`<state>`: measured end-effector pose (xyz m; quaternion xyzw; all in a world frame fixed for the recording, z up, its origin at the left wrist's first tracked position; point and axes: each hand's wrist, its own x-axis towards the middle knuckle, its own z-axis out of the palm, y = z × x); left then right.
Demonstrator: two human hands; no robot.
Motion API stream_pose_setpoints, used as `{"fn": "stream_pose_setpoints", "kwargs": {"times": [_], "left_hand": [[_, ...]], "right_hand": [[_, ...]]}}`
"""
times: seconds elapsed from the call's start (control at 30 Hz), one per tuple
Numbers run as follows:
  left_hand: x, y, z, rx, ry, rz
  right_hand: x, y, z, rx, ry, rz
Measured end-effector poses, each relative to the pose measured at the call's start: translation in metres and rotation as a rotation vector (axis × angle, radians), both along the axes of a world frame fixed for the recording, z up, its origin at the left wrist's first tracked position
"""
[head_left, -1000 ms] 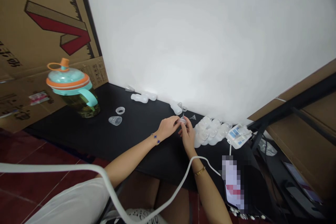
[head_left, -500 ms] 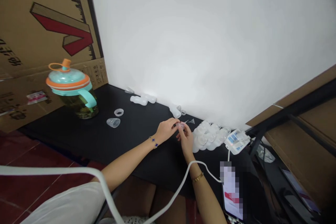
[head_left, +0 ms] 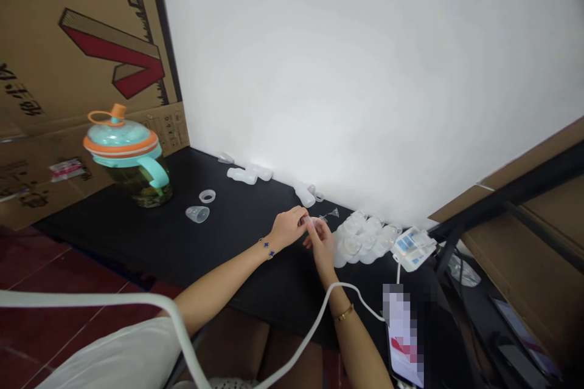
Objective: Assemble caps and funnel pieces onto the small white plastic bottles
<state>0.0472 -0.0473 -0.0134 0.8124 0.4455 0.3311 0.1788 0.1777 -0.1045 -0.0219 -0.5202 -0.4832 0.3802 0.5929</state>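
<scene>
My left hand (head_left: 287, 227) and my right hand (head_left: 322, 244) meet over the black table, fingers closed around a small translucent plastic piece (head_left: 311, 220). Fingers cover most of it, so its exact kind is hard to make out. Just beyond my right hand lies a clear funnel-shaped part (head_left: 334, 213) with a thin stem. Several white baby bottles (head_left: 350, 245) stand packed together to the right of that hand. Behind my hands, a white bottle (head_left: 304, 194) lies on its side near a ring and a small clear part.
At left stand a teal-and-orange lidded jug (head_left: 132, 161), a translucent ring (head_left: 207, 196) and a clear cap (head_left: 198, 214). More white bottles (head_left: 243, 175) lie by the wall. A power strip (head_left: 414, 248) and a phone (head_left: 404, 340) are at right. A white cable (head_left: 314, 329) crosses in front.
My fingers have shifted slightly around the small piece, and my right hand has tilted a little to the left. The bottles and other parts stay where they were.
</scene>
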Motion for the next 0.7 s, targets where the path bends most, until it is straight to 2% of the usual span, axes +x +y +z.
{"fn": "stream_pose_setpoints", "kwargs": {"times": [0.3, 0.7], "left_hand": [[-0.0024, 0.0017, -0.0015, 0.002, -0.007, -0.042], [-0.0018, 0.0027, -0.0037, 0.013, 0.051, -0.049]], "right_hand": [[-0.0039, -0.0061, 0.0051, 0.031, 0.008, 0.026], [-0.0041, -0.0024, -0.0001, 0.043, -0.018, -0.006]]}}
